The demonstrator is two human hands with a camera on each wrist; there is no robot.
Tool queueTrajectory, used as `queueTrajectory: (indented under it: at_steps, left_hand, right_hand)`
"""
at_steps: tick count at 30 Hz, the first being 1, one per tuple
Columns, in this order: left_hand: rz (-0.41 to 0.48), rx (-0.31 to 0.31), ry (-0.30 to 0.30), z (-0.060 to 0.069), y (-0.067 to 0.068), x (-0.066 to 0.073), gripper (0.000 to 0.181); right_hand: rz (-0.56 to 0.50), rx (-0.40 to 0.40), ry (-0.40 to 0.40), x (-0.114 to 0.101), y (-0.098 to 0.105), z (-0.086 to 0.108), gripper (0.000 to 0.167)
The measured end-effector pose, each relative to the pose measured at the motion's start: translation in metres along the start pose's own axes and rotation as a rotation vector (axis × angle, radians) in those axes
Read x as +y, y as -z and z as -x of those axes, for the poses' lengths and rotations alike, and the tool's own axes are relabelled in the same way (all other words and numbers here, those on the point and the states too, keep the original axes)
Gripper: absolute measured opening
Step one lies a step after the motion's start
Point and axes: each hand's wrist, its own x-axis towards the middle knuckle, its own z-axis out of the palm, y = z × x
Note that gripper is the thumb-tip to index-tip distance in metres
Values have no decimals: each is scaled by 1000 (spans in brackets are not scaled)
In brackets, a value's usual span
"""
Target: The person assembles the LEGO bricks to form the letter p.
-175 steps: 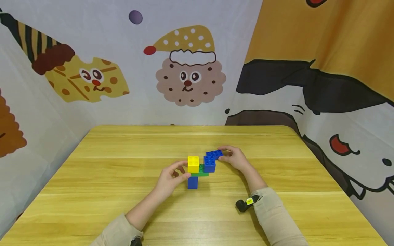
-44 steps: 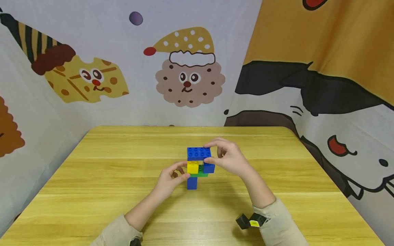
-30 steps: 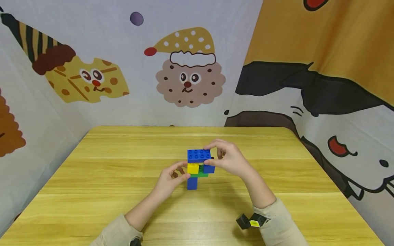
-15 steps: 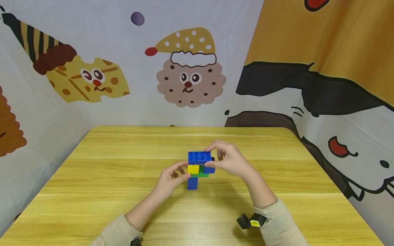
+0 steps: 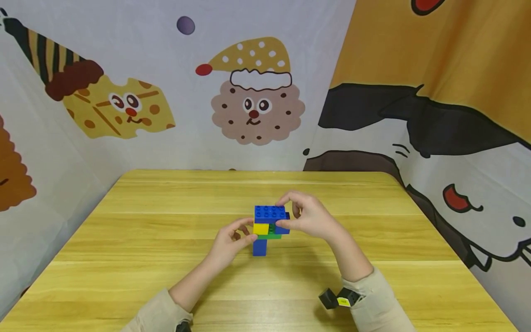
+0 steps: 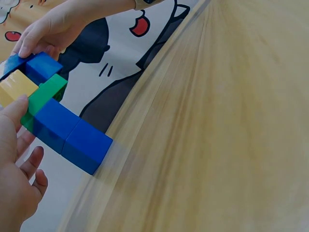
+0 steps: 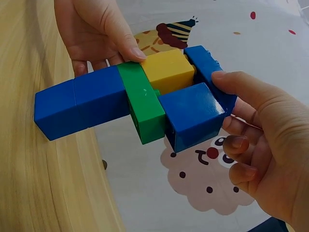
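Observation:
A small tower of toy building bricks stands upright on the table. Two blue bricks (image 7: 79, 104) form its base, with a green brick (image 7: 145, 104) across them. A yellow brick (image 7: 169, 70) and a blue brick (image 7: 195, 116) sit side by side on the green one. My left hand (image 5: 232, 237) pinches the tower at the yellow and green bricks from the left. My right hand (image 5: 307, 214) holds a long blue brick (image 5: 269, 214) by its right end, thumb in front. It lies over both upper bricks; studs show in a narrow gap above the yellow one.
The wooden table (image 5: 166, 198) spreads around the tower on all sides. A patterned cloth (image 5: 257, 157) hangs behind its far edge. A small black wrist camera (image 5: 338, 299) sits on my right sleeve.
My right hand has turned the long blue brick from behind the tower's right side to across its top, then lowered it, shifting slightly right. My left hand stays in place.

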Motion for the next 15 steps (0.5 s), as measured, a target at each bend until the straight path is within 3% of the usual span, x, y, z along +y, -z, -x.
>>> queueTrajectory:
  at_steps: [6, 15]
  left_hand:
    - [-3, 1, -6, 0, 0, 0, 35]
    - [6, -5, -7, 0, 0, 0, 35]
  right_hand:
    - [21, -19, 30, 0, 0, -1, 42]
    - [-1, -40, 61, 2, -2, -2, 36]
